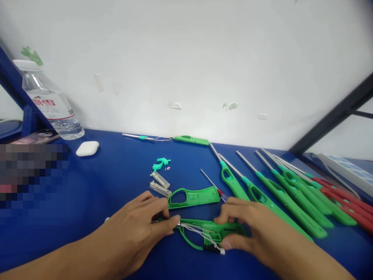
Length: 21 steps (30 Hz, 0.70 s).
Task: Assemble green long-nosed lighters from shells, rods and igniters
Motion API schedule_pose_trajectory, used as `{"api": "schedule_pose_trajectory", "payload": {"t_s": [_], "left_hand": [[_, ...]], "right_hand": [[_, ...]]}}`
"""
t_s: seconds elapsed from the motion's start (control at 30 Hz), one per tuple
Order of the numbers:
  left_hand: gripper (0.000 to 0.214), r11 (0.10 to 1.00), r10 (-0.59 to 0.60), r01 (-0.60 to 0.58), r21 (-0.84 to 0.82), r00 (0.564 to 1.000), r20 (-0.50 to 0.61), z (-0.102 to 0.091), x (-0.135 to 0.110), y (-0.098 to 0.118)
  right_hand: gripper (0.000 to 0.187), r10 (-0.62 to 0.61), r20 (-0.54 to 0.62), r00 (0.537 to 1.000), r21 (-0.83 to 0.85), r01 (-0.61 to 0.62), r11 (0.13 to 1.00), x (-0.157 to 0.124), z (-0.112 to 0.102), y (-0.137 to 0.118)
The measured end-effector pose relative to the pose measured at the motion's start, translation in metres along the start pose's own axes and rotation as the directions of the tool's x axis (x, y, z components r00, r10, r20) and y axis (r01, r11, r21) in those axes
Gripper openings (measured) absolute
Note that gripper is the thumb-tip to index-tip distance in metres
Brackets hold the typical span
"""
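Note:
An opened green lighter half with white wires and inner parts lies on the blue table near me. My left hand pinches its front end where the metal tube joins. My right hand grips its rear handle end, thumb by a small black and white part. The matching green cover half lies flat just behind. Two clear small gas tanks and a green trigger piece sit behind the left hand. A small red-handled screwdriver rests by the cover.
A row of several whole green lighters and red ones fans out at the right. Another taken-apart lighter lies by the wall. A water bottle, a white earbud case and a phone stand at the left.

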<state>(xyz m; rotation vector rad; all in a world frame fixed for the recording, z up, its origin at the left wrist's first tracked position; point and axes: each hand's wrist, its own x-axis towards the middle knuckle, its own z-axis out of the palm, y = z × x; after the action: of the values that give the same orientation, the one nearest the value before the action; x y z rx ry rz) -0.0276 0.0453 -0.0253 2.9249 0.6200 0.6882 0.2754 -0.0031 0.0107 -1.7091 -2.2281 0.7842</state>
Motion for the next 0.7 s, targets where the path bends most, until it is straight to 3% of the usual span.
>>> {"api": "schedule_pose_trajectory", "payload": {"t_s": [0.27,0.43,0.6,0.7], "left_hand": [[0.035,0.997,-0.013,0.013,-0.074,1.0,0.008,-0.0017,0.0019,0.0023],[0.059,0.994,0.021,-0.013,-0.105,0.997,0.076,-0.0073,0.0032,-0.0004],[0.044,0.968,-0.006,0.026,-0.249,0.996,0.084,-0.0091,0.0052,-0.0029],[0.04,0.957,-0.026,0.06,-0.285,0.993,0.119,-0.0067,0.0036,-0.0048]], "right_hand": [[0.026,-0.047,0.016,0.999,-0.012,0.048,0.999,-0.0003,-0.0033,-0.004],[0.024,-0.053,0.043,0.998,-0.013,0.053,0.998,0.0019,-0.0013,0.0],[0.022,-0.06,0.036,0.998,0.015,0.059,0.998,-0.0005,-0.0025,0.0018],[0.006,-0.07,0.04,0.997,0.02,0.07,0.997,-0.0047,-0.0065,-0.0012]]}}
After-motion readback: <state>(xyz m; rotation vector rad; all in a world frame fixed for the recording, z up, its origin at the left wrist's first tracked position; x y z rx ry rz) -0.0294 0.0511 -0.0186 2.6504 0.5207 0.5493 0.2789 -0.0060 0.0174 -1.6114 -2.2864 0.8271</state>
